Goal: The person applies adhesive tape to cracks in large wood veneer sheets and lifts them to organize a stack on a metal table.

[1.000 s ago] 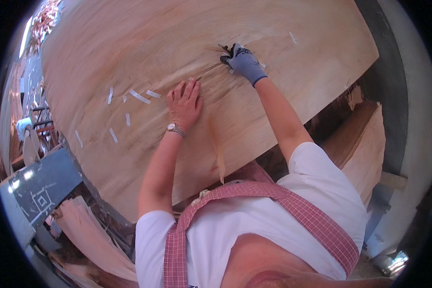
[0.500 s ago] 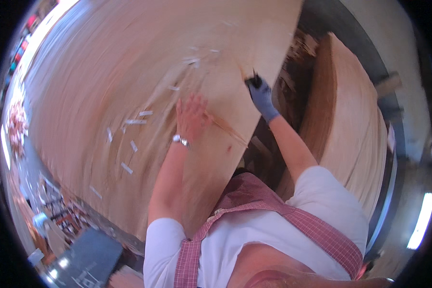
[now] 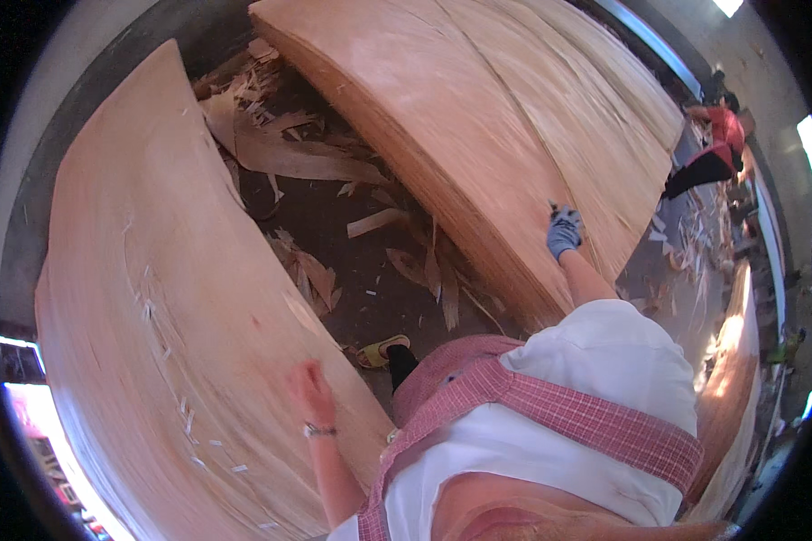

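Observation:
My left hand (image 3: 311, 394), bare with a metal-banded watch at the wrist, hangs over the near inner edge of the left stack of wood veneer sheets (image 3: 144, 270). Its fingers are smeared by motion, and I cannot tell whether it touches the sheet. My right hand (image 3: 565, 233), in a grey-blue glove with dark fingertips, is over the near part of the right veneer stack (image 3: 442, 117). Its fingers are closed on a small dark tool, whose tip pokes out beyond them; its kind is not clear.
Torn veneer scraps (image 3: 311, 162) litter the dark floor between the two stacks. Short white strips (image 3: 186, 417) lie on the left stack. A sandalled foot (image 3: 383, 352) shows beside the gap. At the far right a person in red (image 3: 724, 135) bends near more scraps.
My view has swung right, from the left stack toward the right one. My gloved right hand has gone from the left stack to the right stack; my left hand has come off the sheet's middle.

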Demonstrator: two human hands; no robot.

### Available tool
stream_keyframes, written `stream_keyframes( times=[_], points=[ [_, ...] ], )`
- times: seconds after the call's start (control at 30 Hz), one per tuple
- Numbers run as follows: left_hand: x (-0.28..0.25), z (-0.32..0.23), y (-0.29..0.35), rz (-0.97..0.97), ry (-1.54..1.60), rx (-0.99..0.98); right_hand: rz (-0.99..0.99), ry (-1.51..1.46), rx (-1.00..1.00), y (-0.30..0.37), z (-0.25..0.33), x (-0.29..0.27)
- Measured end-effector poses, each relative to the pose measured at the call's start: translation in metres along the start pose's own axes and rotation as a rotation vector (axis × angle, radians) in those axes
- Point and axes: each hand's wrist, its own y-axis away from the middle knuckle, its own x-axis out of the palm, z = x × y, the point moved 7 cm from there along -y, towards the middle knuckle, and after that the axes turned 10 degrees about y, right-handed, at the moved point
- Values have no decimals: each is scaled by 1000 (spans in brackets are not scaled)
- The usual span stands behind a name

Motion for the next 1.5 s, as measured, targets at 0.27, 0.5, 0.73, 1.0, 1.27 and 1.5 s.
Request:
stream_keyframes(
  times=[0.27, 0.5, 0.73, 1.0, 1.27, 1.5],
  points=[
    [-30, -40, 190, -105, -760, -671, 411, 101, -41, 2, -207, 146],
    [-27, -8, 223, 90, -659, -667, 153, -37, -579, 57, -219, 108],
    [-34, -14, 248, -68, -591, -718, 361, -333, -499, 178, -126, -16],
    [-99, 13, 254, -143, -421, -387, 605, -1171, -754, 383, 61, -154],
    [-424, 338, 396, -338, -555, -1256, 337, -755, -976, 631, 89, -288],
    [-562, 439, 495, -482, -484, -1504, 1000, -1068, -680, 706, 70, -288]
  ],
)
